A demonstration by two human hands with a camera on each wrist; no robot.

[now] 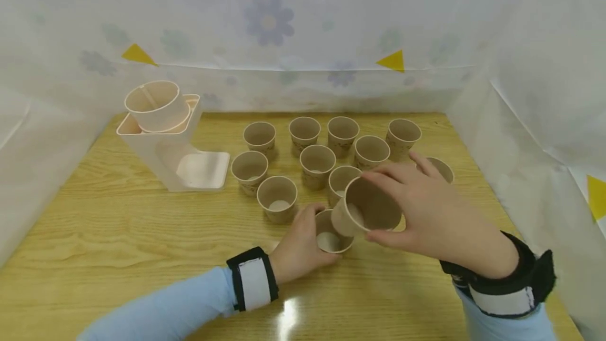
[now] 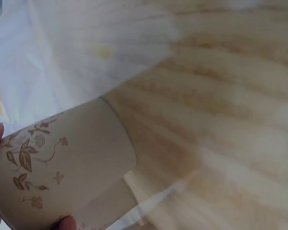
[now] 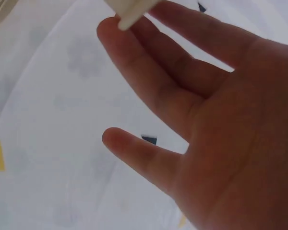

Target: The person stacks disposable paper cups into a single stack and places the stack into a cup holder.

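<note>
My left hand (image 1: 303,246) grips a paper cup (image 1: 327,243) low over the wooden table, thumb and fingers on opposite sides of it. In the left wrist view, a paper cup (image 2: 81,158) with a brown leaf print lies between fingertips, and part of a second cup (image 2: 108,203) shows beside it. My right hand (image 1: 421,207) pinches another paper cup (image 1: 374,207) by its rim. This cup is tilted, its mouth towards the head camera, and overlaps the left hand's cup in view. The right wrist view catches only a pale piece of rim (image 3: 134,9) at the fingertips.
Several similar paper cups stand upright beyond the hands, such as one cup (image 1: 278,214) left of them and one (image 1: 403,138) at the back right. A white plastic cup dispenser (image 1: 165,157) stands at the left. Patterned white sheeting (image 1: 303,30) surrounds the wooden table (image 1: 118,241).
</note>
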